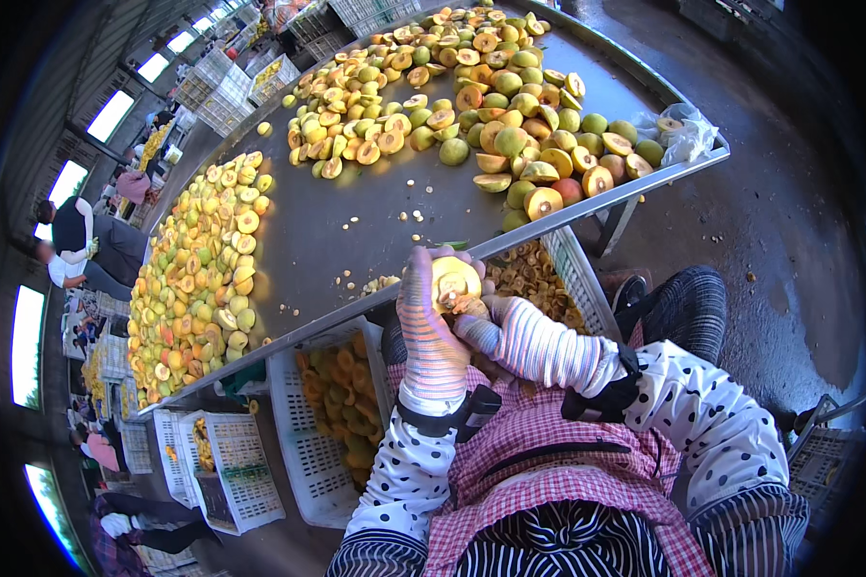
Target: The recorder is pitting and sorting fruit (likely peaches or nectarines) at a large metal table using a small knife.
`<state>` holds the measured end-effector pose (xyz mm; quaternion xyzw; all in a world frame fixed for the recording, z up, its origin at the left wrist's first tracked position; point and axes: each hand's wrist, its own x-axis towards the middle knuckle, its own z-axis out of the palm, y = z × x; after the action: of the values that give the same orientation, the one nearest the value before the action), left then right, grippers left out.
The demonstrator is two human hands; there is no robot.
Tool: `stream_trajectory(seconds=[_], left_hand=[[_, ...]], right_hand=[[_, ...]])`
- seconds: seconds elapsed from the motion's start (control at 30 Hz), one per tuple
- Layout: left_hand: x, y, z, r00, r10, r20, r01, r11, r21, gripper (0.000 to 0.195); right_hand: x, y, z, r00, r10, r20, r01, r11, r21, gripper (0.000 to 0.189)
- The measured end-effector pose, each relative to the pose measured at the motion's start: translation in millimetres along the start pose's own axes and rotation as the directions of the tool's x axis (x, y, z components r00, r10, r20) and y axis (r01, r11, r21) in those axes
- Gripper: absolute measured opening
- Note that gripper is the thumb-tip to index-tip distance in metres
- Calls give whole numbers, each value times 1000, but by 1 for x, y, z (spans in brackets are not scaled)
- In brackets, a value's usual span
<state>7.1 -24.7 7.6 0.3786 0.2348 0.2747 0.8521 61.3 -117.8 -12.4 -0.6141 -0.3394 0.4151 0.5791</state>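
My left hand (433, 324), in a striped knit glove, holds a halved yellow fruit (456, 281), cut face up, beyond the near edge of the metal table. Against the fruit's lower side, my right hand (523, 335), gloved alike, has its fingers closed around something brownish; whether that is a pit, a peel or a tool cannot be told. On the metal table (317, 238) lie halved fruits (195, 274) at the left and a larger heap of whole and halved fruits (509, 141) at the back right. Small pale kernels (404, 216) are scattered between them.
Below the table edge stand a white plastic crate (317, 461) of fruit halves and another crate (581, 281) of brownish pieces. More crates (242, 469) are at the lower left. A clear plastic bag (685, 133) lies at the table's right corner. Several people work at the far left.
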Motion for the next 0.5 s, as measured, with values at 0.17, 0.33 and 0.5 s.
stream_trajectory(seconds=[0.17,0.33,0.5], left_hand=[[-12,-7,2,1000,-6,4,7,970,-243,34],[-19,-11,4,990,-36,136,34,999,21,33],[-10,-5,-9,996,-83,-44,88,988,124,28]], right_hand=[[0,-13,-21,992,51,112,9,878,-478,37],[-17,-2,-31,988,97,119,-34,894,-447,37],[-20,2,11,961,255,106,-273,938,212,37]])
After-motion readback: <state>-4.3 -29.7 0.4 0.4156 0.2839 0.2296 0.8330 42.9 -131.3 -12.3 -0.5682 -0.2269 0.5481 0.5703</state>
